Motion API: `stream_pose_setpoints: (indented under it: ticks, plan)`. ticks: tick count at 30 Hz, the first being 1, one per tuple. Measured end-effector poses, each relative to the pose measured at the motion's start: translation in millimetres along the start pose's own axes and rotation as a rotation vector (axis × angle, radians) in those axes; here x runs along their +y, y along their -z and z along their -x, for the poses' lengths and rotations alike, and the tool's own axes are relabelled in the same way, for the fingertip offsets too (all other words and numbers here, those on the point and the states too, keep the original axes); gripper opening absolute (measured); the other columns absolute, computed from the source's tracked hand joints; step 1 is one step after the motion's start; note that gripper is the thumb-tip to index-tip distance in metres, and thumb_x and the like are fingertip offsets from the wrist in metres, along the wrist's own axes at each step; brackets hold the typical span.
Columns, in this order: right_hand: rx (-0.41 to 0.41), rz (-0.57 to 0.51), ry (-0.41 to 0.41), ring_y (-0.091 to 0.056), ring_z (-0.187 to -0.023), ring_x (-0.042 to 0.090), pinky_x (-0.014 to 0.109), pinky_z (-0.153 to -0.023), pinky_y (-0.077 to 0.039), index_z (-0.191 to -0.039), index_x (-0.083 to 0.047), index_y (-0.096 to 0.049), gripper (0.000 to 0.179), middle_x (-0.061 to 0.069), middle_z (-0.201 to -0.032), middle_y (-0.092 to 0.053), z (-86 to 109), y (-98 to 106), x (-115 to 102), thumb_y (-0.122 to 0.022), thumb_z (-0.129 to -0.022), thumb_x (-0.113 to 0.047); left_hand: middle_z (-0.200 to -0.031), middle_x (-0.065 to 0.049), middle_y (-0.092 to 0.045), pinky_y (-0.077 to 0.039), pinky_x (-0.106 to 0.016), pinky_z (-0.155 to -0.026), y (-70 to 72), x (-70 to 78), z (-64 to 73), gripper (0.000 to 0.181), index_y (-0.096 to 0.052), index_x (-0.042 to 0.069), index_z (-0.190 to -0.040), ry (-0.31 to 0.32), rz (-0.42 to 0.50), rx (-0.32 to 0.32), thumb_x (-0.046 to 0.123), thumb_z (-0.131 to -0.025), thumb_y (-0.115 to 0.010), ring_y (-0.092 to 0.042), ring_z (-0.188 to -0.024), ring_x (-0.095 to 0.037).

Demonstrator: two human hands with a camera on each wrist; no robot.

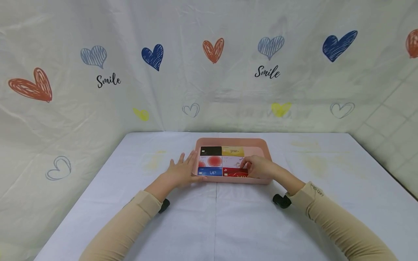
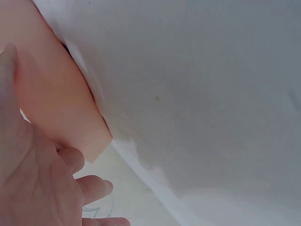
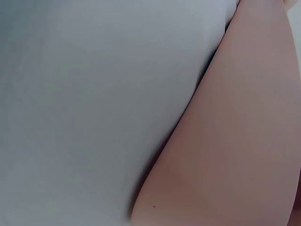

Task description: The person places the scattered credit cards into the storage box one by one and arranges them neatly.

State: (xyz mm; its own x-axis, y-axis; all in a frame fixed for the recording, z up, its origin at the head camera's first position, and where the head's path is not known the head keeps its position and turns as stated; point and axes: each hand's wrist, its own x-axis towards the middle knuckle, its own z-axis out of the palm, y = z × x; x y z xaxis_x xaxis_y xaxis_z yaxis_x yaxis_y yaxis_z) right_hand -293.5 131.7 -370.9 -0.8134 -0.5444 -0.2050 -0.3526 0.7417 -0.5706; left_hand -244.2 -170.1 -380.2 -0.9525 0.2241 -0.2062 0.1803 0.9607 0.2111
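Note:
A shallow pink tray point(image 1: 266, 145) lies on the table with several cards in two columns. In the left column are a black card point(image 1: 210, 150), a white card with red circles point(image 1: 209, 161) and a blue VIP card point(image 1: 210, 171). Beside them lie a gold card point(image 1: 233, 151), a pale pink card point(image 1: 231, 161) and a red VIP card point(image 1: 233, 172). My right hand point(image 1: 260, 166) bends its fingers over the red card's right end and holds it there, partly hiding it. With fingers spread, my left hand point(image 1: 181, 171) rests against the tray's left side, thumb at its front edge.
A white cloth covers the table point(image 1: 215, 221). Behind it hangs a pale sheet point(image 1: 241, 87) printed with hearts and "Smile". Dark wrist devices sit below both wrists, the right one point(image 1: 281, 201) close to the tray's front right corner.

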Motion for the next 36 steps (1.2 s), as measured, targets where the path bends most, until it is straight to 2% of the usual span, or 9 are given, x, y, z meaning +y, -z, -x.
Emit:
stream_pose_setpoints:
  ticks: [11, 22, 31, 36]
  plan:
    - [0.025, 0.042, 0.014, -0.053, -0.089, 0.024, 0.031, -0.074, -0.047, -0.109, -0.003, -0.068, 0.028, 0.009, -0.095, -0.059, -1.2, -2, 2, -0.078, -0.084, 0.002, -0.172, -0.004, -0.006, -0.009, -0.071, -0.117, -1.7, -1.2, -1.8, 0.111, -0.003, 0.014, -0.166, 0.004, -0.01, -0.004, 0.07, -0.091, -0.061, -0.005, -0.155, -0.042]
    - [0.03, 0.039, 0.022, -0.051, -0.09, 0.024, 0.031, -0.072, -0.045, -0.108, -0.003, -0.068, 0.026, 0.01, -0.093, -0.058, -1.6, -2, 3, -0.078, -0.084, 0.002, -0.172, -0.004, -0.007, -0.009, -0.07, -0.117, -1.6, 0.0, -1.9, 0.111, -0.003, 0.014, -0.166, 0.007, -0.015, -0.004, 0.07, -0.091, -0.061, -0.005, -0.155, -0.041]
    - [0.036, 0.002, 0.016, -0.053, -0.087, 0.024, 0.03, -0.07, -0.048, -0.111, -0.002, -0.068, 0.028, 0.011, -0.095, -0.058, 2.5, 1, 3, -0.08, -0.085, -0.001, -0.172, -0.003, -0.002, -0.008, -0.069, -0.118, -1.1, 0.7, -3.9, 0.11, 0.002, 0.014, -0.166, 0.011, -0.035, -0.025, 0.07, -0.093, -0.058, -0.002, -0.156, -0.04]
    - [0.073, -0.067, 0.051, -0.059, -0.082, 0.023, 0.032, -0.071, -0.054, -0.118, 0.003, -0.065, 0.027, 0.014, -0.105, -0.061, 8.9, 8, 5, -0.073, -0.094, -0.006, -0.172, -0.006, -0.006, -0.01, -0.069, -0.118, -0.6, -0.1, -2.4, 0.109, -0.002, 0.011, -0.166, -0.009, -0.032, -0.005, 0.068, -0.093, -0.059, -0.005, -0.155, -0.041]
